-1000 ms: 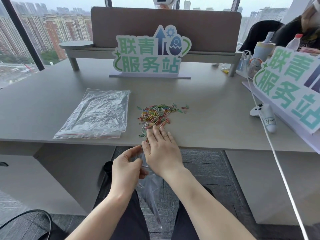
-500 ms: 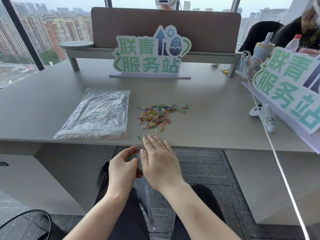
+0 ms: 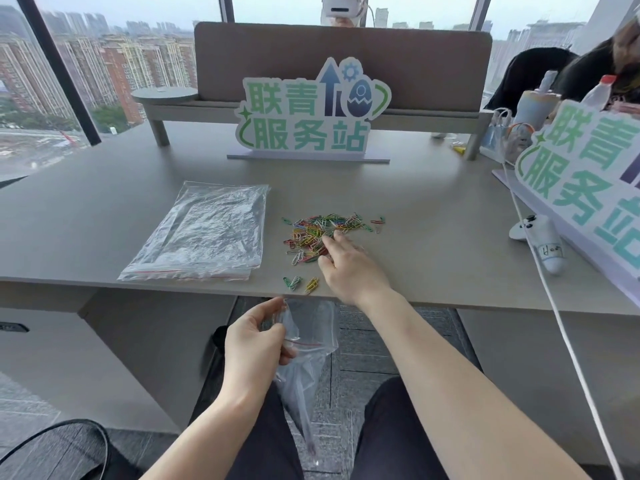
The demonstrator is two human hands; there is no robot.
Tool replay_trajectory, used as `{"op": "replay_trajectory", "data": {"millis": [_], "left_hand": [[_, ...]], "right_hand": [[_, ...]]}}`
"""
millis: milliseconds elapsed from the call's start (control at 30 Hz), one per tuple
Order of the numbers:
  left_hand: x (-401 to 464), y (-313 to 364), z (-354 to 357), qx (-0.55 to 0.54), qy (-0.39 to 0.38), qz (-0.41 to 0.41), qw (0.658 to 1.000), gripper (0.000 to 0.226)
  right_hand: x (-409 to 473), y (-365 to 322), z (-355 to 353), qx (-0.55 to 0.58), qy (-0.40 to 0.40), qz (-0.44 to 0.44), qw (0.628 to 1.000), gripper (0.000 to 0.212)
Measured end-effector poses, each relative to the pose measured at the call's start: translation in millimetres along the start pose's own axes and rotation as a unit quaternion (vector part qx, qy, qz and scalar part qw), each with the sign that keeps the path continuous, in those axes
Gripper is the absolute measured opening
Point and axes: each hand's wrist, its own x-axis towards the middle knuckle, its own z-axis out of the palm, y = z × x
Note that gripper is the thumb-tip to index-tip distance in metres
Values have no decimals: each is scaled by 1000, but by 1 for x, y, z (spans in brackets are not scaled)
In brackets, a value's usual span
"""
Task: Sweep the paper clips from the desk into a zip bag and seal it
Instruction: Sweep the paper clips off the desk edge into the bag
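Observation:
A pile of coloured paper clips (image 3: 322, 230) lies on the grey desk (image 3: 433, 216), with a few stray clips (image 3: 300, 283) close to the front edge. My right hand (image 3: 349, 268) rests flat on the desk at the near right side of the pile, fingers spread and touching the clips. Below the desk edge my left hand (image 3: 258, 341) pinches the mouth of a clear zip bag (image 3: 308, 344) with a red seal line. The bag hangs down over my lap, its opening just under the edge.
A stack of spare clear zip bags (image 3: 204, 233) lies left of the clips. A green-lettered sign (image 3: 308, 112) stands behind, a second sign (image 3: 588, 188) at right. A white controller (image 3: 540, 240) and white cable (image 3: 554, 306) lie right of my arm.
My right hand moved from the desk's front edge forward onto the near side of the pile. A few clips now lie at the edge. My left hand dropped slightly, still holding the bag.

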Motion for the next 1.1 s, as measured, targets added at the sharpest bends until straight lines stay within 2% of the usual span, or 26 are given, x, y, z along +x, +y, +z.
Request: {"op": "replay_trajectory", "data": {"millis": [400,700,800,1100], "left_hand": [[2,-1,1,5,14,1,1000,53],[2,0,-3,4,28,7,1000,50],[1,1,-3,4,30,7,1000,49],[5,0,-5,-2,32,5,999,48]], "right_hand": [[-24,-16,18,-53,18,-58,997,53],[-45,-31,32,-20,49,-91,994,52],[-38,-29,30,10,54,-72,996,53],[-26,-39,33,-64,32,-86,994,55]]}}
